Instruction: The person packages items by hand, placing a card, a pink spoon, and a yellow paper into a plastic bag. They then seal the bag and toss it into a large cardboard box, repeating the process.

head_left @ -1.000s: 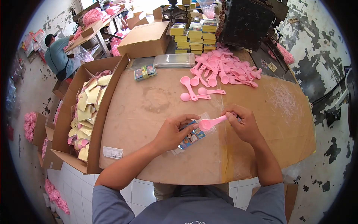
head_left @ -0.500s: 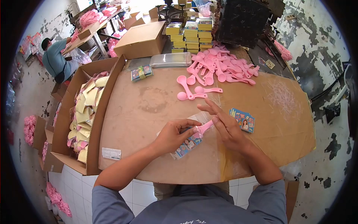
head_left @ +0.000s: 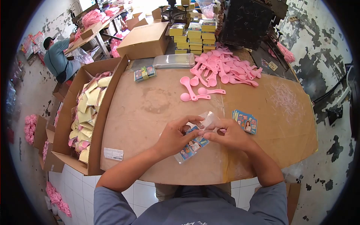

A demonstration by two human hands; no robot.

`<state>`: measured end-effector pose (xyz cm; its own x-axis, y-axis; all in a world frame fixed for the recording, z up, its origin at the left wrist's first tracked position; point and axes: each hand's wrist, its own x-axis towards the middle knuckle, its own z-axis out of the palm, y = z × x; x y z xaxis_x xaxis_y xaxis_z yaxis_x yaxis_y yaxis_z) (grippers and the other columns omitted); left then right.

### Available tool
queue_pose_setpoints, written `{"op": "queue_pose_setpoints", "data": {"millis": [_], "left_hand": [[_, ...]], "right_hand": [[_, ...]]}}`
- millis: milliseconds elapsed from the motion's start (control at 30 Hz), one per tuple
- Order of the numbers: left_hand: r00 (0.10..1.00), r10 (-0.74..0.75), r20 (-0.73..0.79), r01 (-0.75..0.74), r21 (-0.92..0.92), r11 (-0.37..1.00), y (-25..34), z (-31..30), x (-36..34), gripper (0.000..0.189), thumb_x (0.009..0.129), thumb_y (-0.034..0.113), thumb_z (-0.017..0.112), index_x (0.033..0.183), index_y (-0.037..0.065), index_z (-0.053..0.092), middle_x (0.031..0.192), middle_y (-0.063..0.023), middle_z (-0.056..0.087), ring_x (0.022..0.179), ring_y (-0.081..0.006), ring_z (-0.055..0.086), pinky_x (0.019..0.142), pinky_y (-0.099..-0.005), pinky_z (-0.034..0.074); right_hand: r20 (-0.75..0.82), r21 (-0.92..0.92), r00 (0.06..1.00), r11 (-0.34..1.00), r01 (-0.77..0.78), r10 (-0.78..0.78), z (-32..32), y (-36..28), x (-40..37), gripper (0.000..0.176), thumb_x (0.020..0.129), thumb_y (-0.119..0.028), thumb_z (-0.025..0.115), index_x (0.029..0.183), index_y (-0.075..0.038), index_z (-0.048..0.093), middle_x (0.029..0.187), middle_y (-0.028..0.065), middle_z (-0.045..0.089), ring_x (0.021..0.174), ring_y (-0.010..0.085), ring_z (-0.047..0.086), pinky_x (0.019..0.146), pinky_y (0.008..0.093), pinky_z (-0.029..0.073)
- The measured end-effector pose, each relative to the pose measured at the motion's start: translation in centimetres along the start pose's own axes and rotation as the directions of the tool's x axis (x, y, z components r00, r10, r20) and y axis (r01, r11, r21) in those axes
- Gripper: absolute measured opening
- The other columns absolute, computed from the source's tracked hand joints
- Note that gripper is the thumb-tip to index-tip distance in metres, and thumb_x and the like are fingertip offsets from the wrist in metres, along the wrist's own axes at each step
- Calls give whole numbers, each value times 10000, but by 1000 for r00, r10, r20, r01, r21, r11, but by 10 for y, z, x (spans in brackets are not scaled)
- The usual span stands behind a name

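1. Head view: the left hand [head_left: 174, 135] and right hand [head_left: 231, 135] meet at the near middle of the table [head_left: 150, 108], fingertips almost touching.
2. Both hands are pinched on the upper end of a clear bag [head_left: 192, 145]. The left thumb and fingers close on its left edge, the right fingers on its right edge.
3. The bag lies slanted on the table, its lower end pointing toward the person. A printed card shows through the plastic. Whether a spoon is inside cannot be told.
4. Just right of the right hand lies a small stack of cards [head_left: 245, 120].
5. Further back lie three loose spoons [head_left: 195, 92], and beyond them a pile of pink spoons [head_left: 225, 67].
6. A banded bundle [head_left: 145, 72] and a stack of clear sleeves [head_left: 175, 60] sit at the far left of the table.
7. An open box [head_left: 65, 112] of filled packets stands against the table's left edge.
8. Another person [head_left: 56, 56] bends over well to the left.
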<state>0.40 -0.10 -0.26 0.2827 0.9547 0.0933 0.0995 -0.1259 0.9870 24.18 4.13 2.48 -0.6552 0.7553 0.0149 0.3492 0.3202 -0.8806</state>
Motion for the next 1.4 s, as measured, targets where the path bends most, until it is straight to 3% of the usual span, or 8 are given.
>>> {"op": "queue_pose_setpoints", "data": {"millis": [200,300,433,600,733,1033,1267,1400], "left_hand": [[1000,-5,-22,4,-36,999,13,1,-1,480,966,35,727,1408,2,540,1116,-87,689,931,-114,716,730,-232,579],[999,3,-35,-5,-54,999,12,0,-2,532,961,39,735,1438,6,502,1123,-97,695,931,-117,717,732,-235,585],[999,41,-22,-42,-53,998,8,0,0,574,953,33,742,1459,13,472,1150,-114,700,934,-114,717,731,-240,593],[997,71,6,-71,43,997,11,0,-2,596,936,51,765,1461,30,485,1153,-112,700,850,-107,712,687,-242,574],[995,96,-24,-92,122,988,9,5,-3,605,924,144,805,1449,49,519,1090,-91,712,706,-81,679,615,-231,515],[987,-145,75,142,40,989,6,-1,0,274,1011,196,715,1182,-10,655,897,-29,734,765,-30,643,623,-212,505],[962,-182,203,236,-284,929,-5,-1,2,206,1026,179,696,1123,0,661,941,-21,738,792,-23,634,664,-205,508],[918,-243,312,311,-189,931,3,-1,2,210,1016,157,707,1146,-2,662,965,-19,741,816,-25,645,686,-211,514]], "right_hand": [[-70,491,955,843,-218,288,-5,-6,-2,212,975,-235,741,1072,-48,761,773,-63,647,595,0,437,527,216,310],[-259,652,930,757,-30,260,-10,12,1,222,990,-229,720,1116,-47,744,753,-74,631,563,-33,394,492,197,272],[-268,653,949,756,53,165,-28,24,4,285,996,-264,711,1171,-38,727,910,-12,693,754,22,571,660,223,443],[-19,307,989,942,-132,145,-10,6,3,364,981,-316,734,1185,-15,722,1151,59,709,1087,133,636,974,334,494],[-86,537,991,843,-42,105,-2,18,6,231,909,-171,822,1044,-12,723,1031,30,713,915,87,661,804,249,519],[-330,452,941,888,87,76,-1,15,1,153,948,-146,781,1000,-53,672,795,-103,551,598,-34,352,500,205,245],[-523,725,847,574,381,99,-37,24,5,202,1123,-212,477,1226,-53,546,824,-25,450,677,64,413,636,232,368],[-525,769,845,482,421,99,-25,18,10,237,1146,-235,413,1260,-52,513,866,12,459,721,110,453,684,269,414]]}}
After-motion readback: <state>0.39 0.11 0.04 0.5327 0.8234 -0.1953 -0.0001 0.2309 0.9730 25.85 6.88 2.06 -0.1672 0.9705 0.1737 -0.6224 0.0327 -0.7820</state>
